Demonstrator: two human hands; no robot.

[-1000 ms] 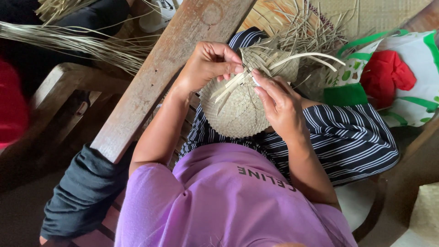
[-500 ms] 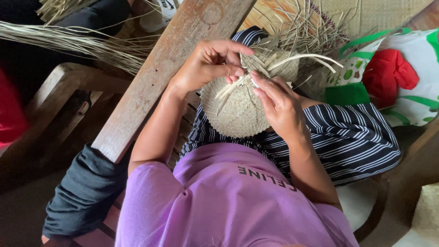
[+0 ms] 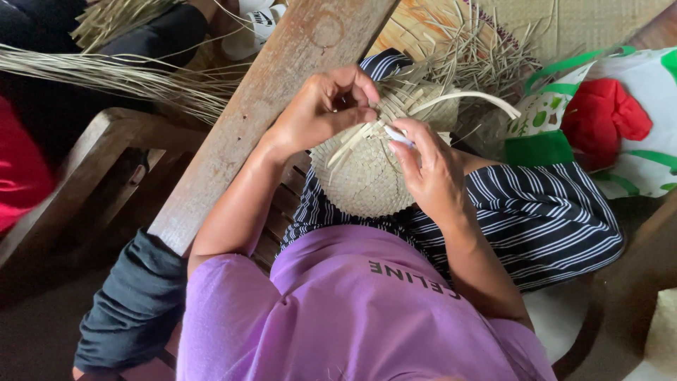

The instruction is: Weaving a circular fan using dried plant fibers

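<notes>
The person sat with a round woven straw piece [image 3: 367,176] resting on the lap, over a dark skirt with white stripes [image 3: 536,219]. It lay domed side up, its finished weave tight in the middle and loose flat strips sticking out along its far edge.

The left hand [image 3: 321,109] was curled closed at the upper rim of the woven piece, its fingertips pinching a few of the pale strips [image 3: 352,141] that ran diagonally across the weave. The right hand [image 3: 430,169] lay against the right side of the piece, fingers bent and closed on the same cluster of strips, with something small and pale at its fingertips that could not be made out. The two hands nearly met over the rim.

One long, wider strip [image 3: 469,97] arched from the rim out to the right. A broad wooden plank [image 3: 261,120] ran diagonally just left of the left forearm. Bundles of dry straw [image 3: 106,74] lay beyond it to the upper left. To the right, near the knee, sat a white and green bag [image 3: 635,169] holding red cloth [image 3: 603,120].
</notes>
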